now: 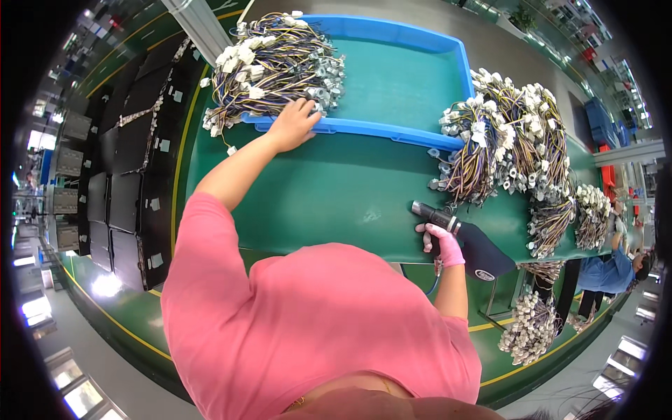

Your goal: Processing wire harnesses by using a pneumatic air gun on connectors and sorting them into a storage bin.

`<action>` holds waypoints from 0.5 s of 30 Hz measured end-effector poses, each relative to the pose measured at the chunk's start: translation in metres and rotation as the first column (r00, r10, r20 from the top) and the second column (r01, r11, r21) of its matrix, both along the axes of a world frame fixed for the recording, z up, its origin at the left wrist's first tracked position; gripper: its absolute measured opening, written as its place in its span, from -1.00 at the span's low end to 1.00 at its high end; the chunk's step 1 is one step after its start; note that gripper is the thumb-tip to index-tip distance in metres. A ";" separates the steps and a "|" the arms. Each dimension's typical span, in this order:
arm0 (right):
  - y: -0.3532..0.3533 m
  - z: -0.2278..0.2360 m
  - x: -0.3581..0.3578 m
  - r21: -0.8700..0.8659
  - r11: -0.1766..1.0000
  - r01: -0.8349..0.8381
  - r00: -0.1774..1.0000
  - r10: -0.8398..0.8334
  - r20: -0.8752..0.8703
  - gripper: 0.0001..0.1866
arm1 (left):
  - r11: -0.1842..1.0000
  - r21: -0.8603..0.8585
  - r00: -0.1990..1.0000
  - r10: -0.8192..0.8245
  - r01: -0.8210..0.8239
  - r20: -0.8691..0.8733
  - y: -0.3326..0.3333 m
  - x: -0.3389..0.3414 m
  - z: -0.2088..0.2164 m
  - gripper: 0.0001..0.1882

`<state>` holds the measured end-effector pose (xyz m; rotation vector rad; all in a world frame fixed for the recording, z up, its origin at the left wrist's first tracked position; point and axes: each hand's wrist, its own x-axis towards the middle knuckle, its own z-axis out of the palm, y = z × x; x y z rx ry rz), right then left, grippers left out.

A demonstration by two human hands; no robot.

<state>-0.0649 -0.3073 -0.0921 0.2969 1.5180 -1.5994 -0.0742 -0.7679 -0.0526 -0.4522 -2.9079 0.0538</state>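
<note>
A green mat-covered tabletop carries a shallow blue plastic tray. Just right of the tray lies a heap of striped wire harnesses with white connectors; a black electric screwdriver lies below the tray's right corner.

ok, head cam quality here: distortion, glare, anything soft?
Head view: strong fisheye, the blue tray and green table edges bow, black vignette at the corners. Bright glare patches on the floor at lower left. Centre is sharp: left hand on wire harnesses, right hand gripping a black tool.
</note>
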 end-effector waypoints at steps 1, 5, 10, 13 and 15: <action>0.001 0.001 -0.001 -0.004 1.000 -0.002 1.000 0.002 -0.001 -0.76 | 1.000 -0.001 1.000 0.006 -0.006 -0.006 -0.001 -0.008 -0.001 -0.48; 0.000 -0.004 0.000 -0.034 0.999 -0.005 1.000 0.004 -0.029 -0.77 | 0.988 -0.106 0.990 -0.101 0.111 0.096 -0.009 -0.022 0.004 -0.59; -0.002 0.006 0.002 0.004 1.000 0.014 1.000 -0.014 -0.009 -0.78 | 0.879 -0.262 0.916 -0.395 0.399 0.068 -0.050 -0.005 0.025 -0.48; -0.003 0.010 0.001 0.024 0.999 0.036 0.999 -0.036 -0.004 -0.79 | 0.900 -0.274 0.940 -0.336 0.338 0.057 -0.048 -0.008 0.010 -0.61; -0.003 0.011 0.000 0.026 0.999 0.033 0.999 -0.033 -0.005 -0.79 | 0.937 -0.229 0.962 -0.236 0.263 0.138 -0.038 -0.013 0.005 -0.68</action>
